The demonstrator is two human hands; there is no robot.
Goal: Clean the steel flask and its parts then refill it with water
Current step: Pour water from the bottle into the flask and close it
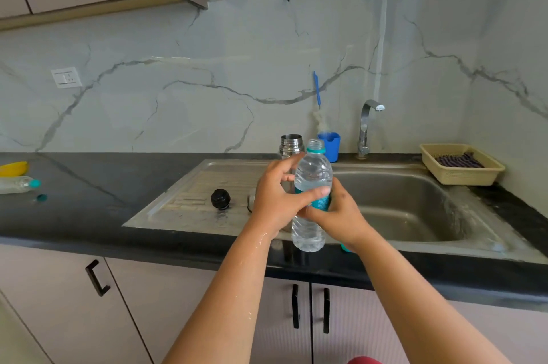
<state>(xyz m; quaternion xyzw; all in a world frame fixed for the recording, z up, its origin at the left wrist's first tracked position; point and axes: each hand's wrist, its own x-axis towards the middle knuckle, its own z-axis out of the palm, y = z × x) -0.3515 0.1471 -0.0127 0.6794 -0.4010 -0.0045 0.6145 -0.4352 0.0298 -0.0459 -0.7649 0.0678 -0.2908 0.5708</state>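
Both wet forearms reach over the counter edge to a clear plastic water bottle (311, 185), uncapped, upright and mostly full. The left hand (278, 197) wraps its thumb across the teal label while its fingers curl near the bottle's shoulder; the right hand (335, 215) grips the middle from the other side. The steel flask (291, 144) stands open-mouthed just behind the fingers, largely hidden by them. Its black lid (220, 199) lies on the sink drainboard (184, 203), to the left. A blue cup (329, 145) holds a bottle brush (317, 96). A beige basket (462, 163) holds something dark
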